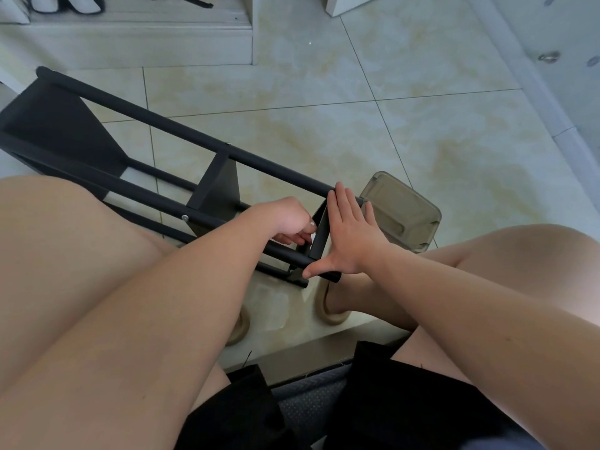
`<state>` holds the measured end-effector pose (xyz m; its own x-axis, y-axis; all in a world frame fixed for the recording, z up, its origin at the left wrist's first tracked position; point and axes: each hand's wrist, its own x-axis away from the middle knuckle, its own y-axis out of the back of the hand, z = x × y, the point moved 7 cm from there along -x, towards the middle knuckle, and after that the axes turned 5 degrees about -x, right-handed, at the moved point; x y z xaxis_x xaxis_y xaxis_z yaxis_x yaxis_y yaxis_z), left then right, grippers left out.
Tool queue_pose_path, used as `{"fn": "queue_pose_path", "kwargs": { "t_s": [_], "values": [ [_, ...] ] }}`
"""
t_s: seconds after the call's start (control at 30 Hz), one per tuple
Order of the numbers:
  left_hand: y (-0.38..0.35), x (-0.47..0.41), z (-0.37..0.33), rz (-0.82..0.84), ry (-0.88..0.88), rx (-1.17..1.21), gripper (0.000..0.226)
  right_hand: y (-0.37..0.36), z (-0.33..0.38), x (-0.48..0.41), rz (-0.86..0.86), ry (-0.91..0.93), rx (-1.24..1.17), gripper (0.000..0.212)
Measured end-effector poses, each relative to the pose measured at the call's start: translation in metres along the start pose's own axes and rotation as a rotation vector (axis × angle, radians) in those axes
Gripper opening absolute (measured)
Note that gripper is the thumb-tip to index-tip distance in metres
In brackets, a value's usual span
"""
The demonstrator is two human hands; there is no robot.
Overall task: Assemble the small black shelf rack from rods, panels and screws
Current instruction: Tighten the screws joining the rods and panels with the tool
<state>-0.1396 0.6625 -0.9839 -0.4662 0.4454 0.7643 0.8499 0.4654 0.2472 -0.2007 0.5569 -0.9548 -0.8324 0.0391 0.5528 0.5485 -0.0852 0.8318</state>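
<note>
Shelf rack lies sideways on the tiled floor — our right hand, fingers straight, braces the end panel, our left hand curls beside it, grip unclear — so we should press squarely.

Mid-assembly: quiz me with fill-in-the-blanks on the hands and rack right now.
The right hand presses ____ against the end panel, fingers straight. The left hand has its fingers ____ beside that panel. The rack lies on its side on the ____ floor. The translucent container sits beyond the ____ hand.
Missing words: flat; curled; tiled; right.
</note>
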Motion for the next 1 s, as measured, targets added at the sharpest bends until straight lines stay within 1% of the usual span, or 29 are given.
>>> {"fn": "queue_pose_path", "kwargs": {
  "t_s": [0.23,0.47,0.7,1.0],
  "values": [
    [0.005,-0.005,0.001,-0.072,0.002,0.007,0.019,0.0,0.001,0.001,0.001,0.003,0.0,0.166],
    [0.005,-0.004,0.002,-0.043,0.0,-0.089,0.021,0.002,0.002,0.002,-0.004,0.006,0.009,0.166],
    [0.004,-0.01,0.005,-0.059,0.039,-0.086,0.02,0.002,0.002,0.002,0.004,-0.002,0.017,0.166],
    [0.002,-0.014,0.01,-0.033,0.066,-0.141,0.021,0.0,0.003,0.003,0.003,0.002,0.026,0.165]
  ]
}}
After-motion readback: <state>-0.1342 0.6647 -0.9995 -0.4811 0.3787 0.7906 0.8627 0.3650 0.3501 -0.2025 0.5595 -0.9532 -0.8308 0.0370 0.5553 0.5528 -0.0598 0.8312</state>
